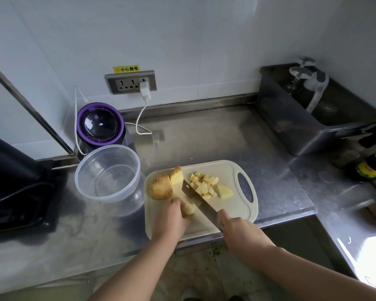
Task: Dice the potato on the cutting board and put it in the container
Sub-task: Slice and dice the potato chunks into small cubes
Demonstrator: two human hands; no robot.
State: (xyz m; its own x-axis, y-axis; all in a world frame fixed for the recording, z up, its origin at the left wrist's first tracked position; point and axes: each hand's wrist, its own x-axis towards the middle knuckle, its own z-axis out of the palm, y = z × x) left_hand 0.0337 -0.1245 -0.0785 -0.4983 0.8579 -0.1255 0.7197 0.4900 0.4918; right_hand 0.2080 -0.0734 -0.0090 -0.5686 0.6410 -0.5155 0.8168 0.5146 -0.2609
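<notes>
- Your left hand (172, 216) is curled over a small piece of potato (188, 208) at the near left of the cutting board (228, 167), pinning it down with the fingertips.
- Your right hand (237, 227) is clenched round the handle of the knife (199, 198). The blade runs diagonally away from you and lies right beside the held piece.
- The largest piece of potato (161, 187), still in its skin, sits at the far left of the board with a cut slab (176, 177) leaning against it.
- A heap of diced cubes (204, 184) lies right of the blade, towards the board's handle hole, with an uncut wedge (225, 191) just beside it.
- Expect the potato to be firm and stiff, and its cut faces probably wet and slippery. Set each piece flat side down and hold it from above, with your fingertips tucked back from the blade.
- The cubes are light and loose. They will likely scatter, so gather them against the flat of the blade or scoop them with both hands.
- The clear round container (108, 146) stands on the bench (215, 137) just left of the board. It holds nothing as far as you can see, so no dice have gone in yet.
- At the far right, a grey bin (291, 131) holds upturned glasses. It plays no part here.
</notes>
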